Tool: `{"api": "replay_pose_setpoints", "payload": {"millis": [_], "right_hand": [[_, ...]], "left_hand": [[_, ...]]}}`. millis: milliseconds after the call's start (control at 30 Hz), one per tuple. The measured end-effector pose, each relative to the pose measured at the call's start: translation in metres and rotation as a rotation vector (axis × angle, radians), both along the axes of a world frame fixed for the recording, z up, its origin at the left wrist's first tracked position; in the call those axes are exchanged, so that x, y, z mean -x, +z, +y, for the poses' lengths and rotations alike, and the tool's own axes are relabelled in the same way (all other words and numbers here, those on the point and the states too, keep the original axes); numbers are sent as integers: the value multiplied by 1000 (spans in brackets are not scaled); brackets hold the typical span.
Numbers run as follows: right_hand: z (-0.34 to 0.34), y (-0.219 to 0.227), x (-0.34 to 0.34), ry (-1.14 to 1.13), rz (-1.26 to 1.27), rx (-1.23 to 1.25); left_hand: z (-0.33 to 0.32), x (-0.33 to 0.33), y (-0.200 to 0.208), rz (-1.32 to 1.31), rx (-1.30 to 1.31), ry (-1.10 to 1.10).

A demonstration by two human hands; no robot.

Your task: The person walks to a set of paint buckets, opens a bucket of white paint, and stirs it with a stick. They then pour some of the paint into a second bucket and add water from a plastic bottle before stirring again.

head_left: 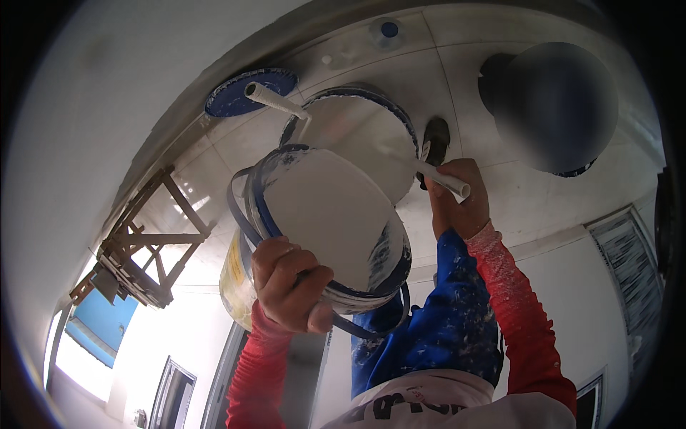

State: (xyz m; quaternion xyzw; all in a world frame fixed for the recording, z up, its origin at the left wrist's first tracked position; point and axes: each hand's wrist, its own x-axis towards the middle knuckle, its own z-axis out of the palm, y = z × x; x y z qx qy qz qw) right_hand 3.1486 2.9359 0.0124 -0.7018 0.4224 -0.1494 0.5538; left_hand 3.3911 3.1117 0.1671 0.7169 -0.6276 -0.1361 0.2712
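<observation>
My left hand [289, 286] is closed over the near rim of a tilted bucket [268, 207], its fingers wrapped at the dark blue edge. White, paint-like liquid [325, 211] fills much of that bucket, and a dark blue handle loops around its outside. Beyond it, partly behind, stands a second bucket [409, 121] holding a similar pale liquid. In my right hand [463, 200] is a white pipe [444, 181], slanting down toward the second bucket. Another white pipe [275, 100] leans out over that bucket's left side.
A blue lid [250, 93] smeared with white lies on the tiled floor at far left. A clear bottle with a blue cap [388, 30] stands at the back. Left is a wooden trestle [153, 250]. A black shoe [437, 136] is beside the second bucket; a blurred dark blue shape [557, 107] sits right.
</observation>
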Motion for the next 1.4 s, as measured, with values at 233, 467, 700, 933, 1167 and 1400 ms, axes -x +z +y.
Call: {"api": "replay_pose_setpoints", "payload": {"millis": [233,467,700,933,1167,1400], "right_hand": [[-6,4,1,2,1,132],[-6,13,-6,25,140,229],[3,69,-55,194,-15,84],[38,4,-168,811,464,-171],[55,-13,-211,897,604,-110],[52,-13,-199,953,768,-122]], "left_hand": [[-2,16,0,-13,-10,-4],[-3,20,-1,-47,28,43],[3,26,1,-56,8,47],[9,34,1,-53,-2,58],[21,34,0,-76,54,69],[29,38,-2,-68,100,85]]}}
